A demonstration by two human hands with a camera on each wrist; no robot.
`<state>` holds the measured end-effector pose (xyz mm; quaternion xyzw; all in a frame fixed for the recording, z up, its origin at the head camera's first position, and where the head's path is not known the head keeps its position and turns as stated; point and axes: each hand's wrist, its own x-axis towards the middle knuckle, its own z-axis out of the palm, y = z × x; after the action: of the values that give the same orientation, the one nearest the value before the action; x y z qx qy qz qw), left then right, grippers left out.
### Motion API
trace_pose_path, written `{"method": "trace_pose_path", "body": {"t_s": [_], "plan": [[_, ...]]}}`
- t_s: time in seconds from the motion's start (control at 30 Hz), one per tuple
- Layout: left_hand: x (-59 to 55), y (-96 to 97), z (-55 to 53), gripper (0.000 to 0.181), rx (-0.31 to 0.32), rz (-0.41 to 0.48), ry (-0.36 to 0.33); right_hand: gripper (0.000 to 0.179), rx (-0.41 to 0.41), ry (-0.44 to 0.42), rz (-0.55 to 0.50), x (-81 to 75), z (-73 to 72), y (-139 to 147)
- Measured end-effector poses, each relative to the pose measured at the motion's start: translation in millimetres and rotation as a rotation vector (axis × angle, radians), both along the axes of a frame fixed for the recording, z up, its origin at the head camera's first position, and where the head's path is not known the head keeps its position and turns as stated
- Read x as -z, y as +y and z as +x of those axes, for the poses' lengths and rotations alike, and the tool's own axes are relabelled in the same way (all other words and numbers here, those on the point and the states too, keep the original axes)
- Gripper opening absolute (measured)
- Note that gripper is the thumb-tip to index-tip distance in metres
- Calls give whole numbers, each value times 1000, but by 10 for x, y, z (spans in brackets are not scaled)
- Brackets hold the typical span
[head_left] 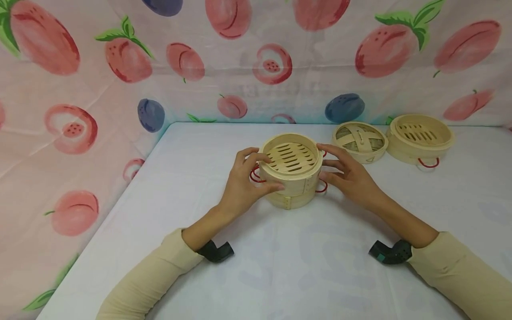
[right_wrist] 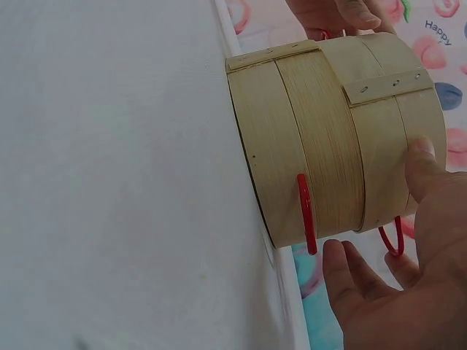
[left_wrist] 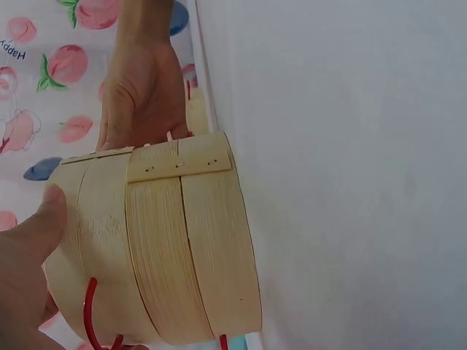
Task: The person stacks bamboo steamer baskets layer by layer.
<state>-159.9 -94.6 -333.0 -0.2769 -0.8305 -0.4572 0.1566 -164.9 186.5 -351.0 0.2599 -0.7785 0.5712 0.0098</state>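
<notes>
Two round bamboo steamer baskets stand stacked on the white table. The upper steamer basket [head_left: 298, 184], with a slatted floor, sits on the lower steamer basket [head_left: 298, 201]. At its left side my left hand [head_left: 244, 182] grips the upper one, fingers over the rim and thumb on the front wall. My right hand [head_left: 350, 178] holds the opposite side, index fingertip at the rim and thumb [right_wrist: 421, 160] against the wall. Its other fingers reach behind, near a red handle [right_wrist: 394, 240]. Another red handle [right_wrist: 306, 215] sticks out from the lower basket.
Farther back on the right are a woven bamboo lid [head_left: 362, 140] and a third steamer basket [head_left: 416, 151] with a red handle. A peach-printed cloth [head_left: 304, 58] hangs behind the white table [head_left: 280, 266]. Black cameras [head_left: 390, 252] are worn at both wrists.
</notes>
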Motion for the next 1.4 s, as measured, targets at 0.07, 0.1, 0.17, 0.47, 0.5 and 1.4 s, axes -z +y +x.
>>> {"method": "trace_pose_path", "body": {"t_s": [0.07,0.1,0.17,0.47,0.5,1.4], "plan": [[1,9,7,56,-7,-5,1,69,1,-7,-2,-1,-5,-2],[2,11,8,56,-8,-7,4,69,0,-7,-4,-3,-6,-3],[1,12,0,56,-3,-9,11,70,-2,-3,-6,-4,-7,-5],[-24,-56,-78,56,59,-19,21,69,-11,25,-14,-7,-19,-11],[-25,-66,-89,59,79,-25,8,69,-11,29,-14,-11,-16,-16],[111,-36,-105,115,170,-128,76,54,3,111,-14,-25,20,-79]]}}
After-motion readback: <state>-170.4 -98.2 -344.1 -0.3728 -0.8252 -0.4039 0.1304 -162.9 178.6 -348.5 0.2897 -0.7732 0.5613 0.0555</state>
